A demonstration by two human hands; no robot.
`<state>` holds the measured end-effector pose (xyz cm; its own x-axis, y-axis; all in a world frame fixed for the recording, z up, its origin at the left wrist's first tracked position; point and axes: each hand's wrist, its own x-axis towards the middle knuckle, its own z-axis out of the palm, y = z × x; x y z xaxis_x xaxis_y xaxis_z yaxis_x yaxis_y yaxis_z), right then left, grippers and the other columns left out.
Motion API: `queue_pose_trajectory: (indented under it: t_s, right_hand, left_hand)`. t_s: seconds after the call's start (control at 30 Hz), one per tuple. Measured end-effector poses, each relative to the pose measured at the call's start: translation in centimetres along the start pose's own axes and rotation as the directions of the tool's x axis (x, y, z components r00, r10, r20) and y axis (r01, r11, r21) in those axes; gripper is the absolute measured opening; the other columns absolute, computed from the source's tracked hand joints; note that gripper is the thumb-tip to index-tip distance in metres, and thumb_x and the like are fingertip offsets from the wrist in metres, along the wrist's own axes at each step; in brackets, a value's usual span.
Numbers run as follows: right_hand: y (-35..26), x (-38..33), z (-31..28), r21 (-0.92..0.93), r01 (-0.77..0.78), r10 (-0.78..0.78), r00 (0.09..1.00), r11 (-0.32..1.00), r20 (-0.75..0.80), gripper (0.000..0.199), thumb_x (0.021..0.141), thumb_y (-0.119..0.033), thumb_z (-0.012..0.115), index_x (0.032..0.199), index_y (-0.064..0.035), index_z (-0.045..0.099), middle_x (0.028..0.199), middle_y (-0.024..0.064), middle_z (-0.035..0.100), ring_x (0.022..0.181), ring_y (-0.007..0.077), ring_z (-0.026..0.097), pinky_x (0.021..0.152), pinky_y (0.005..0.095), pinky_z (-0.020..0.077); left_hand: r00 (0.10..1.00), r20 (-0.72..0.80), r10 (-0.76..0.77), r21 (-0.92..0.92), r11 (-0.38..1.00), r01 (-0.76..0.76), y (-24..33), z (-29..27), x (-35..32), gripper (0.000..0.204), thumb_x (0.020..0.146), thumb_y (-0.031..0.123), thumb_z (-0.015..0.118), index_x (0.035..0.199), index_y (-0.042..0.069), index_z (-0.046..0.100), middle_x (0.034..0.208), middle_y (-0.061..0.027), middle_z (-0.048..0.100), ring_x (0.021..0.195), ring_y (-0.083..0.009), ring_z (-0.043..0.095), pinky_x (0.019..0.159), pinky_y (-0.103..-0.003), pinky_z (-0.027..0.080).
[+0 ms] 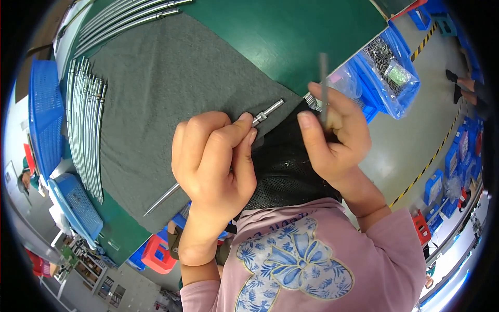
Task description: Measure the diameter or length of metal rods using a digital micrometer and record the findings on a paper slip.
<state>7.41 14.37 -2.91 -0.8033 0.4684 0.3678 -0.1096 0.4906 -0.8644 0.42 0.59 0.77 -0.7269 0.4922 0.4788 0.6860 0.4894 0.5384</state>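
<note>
A thin steel rod point(218, 156) was pinched in the left hand point(215, 161), thumb and forefinger closed round it just below its collared end. That end, a small stepped tip point(267, 112), stuck out above the fingers, while the pointed tail ran down and left across the grey felt mat point(156, 93). The rod was held slanted, lifted slightly off the mat as far as could be judged.

A slim grey tool point(324, 83), blurred by motion, was gripped upright in the right hand point(332, 140), fingers closed round its lower part. Whether it was a file, a pin or a driver could not be told. It was held near the rod's tip but apart from it.

The step in hand was judged to be work on the collared end of the rod: the piece was steadied by one hand and the tool was brought toward it by the other. For the next move the tool's end would have to be lined up with the tip, with the rod kept from turning in the pinch.

Further out, a row of like rods point(86, 130) was laid side by side at the mat's left edge, and more rods point(125, 18) lay at the top on the green table point(291, 36). A blue bin point(390, 73) of small metal parts in a clear bag stood beyond the right hand.
</note>
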Motion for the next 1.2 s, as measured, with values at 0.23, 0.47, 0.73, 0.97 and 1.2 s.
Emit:
queue_pose_trajectory:
  t_s: [0.23,0.47,0.73,0.97,1.2]
  right_hand:
    - [-1.3,-1.0,0.8,0.394,-0.526,0.53,0.841,0.754,0.108,0.013,0.074,-0.005,0.066,0.08,0.0001,0.056,0.052,-0.007,0.044,0.044,-0.0014,0.032,0.04,0.0161,0.0224]
    - [-3.5,1.2,1.9,0.131,-0.227,0.223,0.974,0.965,0.046,0.009,0.073,-0.008,0.066,0.073,-0.0034,0.058,0.052,0.0012,0.05,0.041,0.0041,0.042,0.039,0.0203,0.0312]
    - [-0.9,0.5,0.5,-0.3,-0.02,-0.045,0.977,0.954,-0.207,0.012,0.074,-0.013,0.066,0.075,-0.004,0.059,0.052,0.0063,0.051,0.04,0.014,0.049,0.039,0.0255,0.0357]
    - [-3.4,-1.2,-2.2,0.01,-0.355,0.342,0.907,0.935,0.245,0.017,0.086,-0.006,0.045,0.076,-0.0005,0.057,0.058,0.0088,0.054,0.047,0.0144,0.05,0.045,0.0254,0.0376]
    - [-3.5,-0.4,-0.8,0.14,-0.509,0.404,0.798,0.849,0.448,0.033,0.092,-0.016,0.036,0.067,0.001,0.048,0.046,-0.0025,0.034,0.04,0.0033,0.028,0.039,0.022,0.0212]
  left_hand:
    - [1.0,-0.016,0.017,-0.008,1.0,-0.017,-0.1,0.2,0.0,0.017,0.06,-0.003,0.066,0.074,0.004,0.059,0.069,-0.0055,0.05,0.057,-0.0199,0.045,0.049,-0.029,0.035]
    - [0.998,-0.037,0.043,-0.025,0.999,-0.044,-0.2,0.4,0.1,0.015,0.062,-0.003,0.065,0.073,0.004,0.058,0.071,-0.0053,0.051,0.058,-0.0207,0.045,0.049,-0.03,0.036]
    - [0.998,-0.048,0.035,-0.053,0.998,-0.037,-0.2,0.6,-0.1,0.014,0.063,-0.002,0.065,0.073,0.004,0.058,0.071,-0.0046,0.05,0.058,-0.0205,0.045,0.048,-0.03,0.037]
    - [0.997,-0.058,0.048,-0.028,0.998,-0.05,-0.1,0.3,-0.2,0.014,0.063,-0.001,0.065,0.073,0.004,0.058,0.072,-0.0046,0.05,0.058,-0.0203,0.045,0.048,-0.03,0.037]
    - [0.997,-0.052,0.052,-0.045,0.997,-0.055,-0.3,0.6,0.0,0.014,0.063,-0.002,0.065,0.074,0.003,0.058,0.072,-0.0051,0.051,0.059,-0.0207,0.045,0.049,-0.029,0.038]
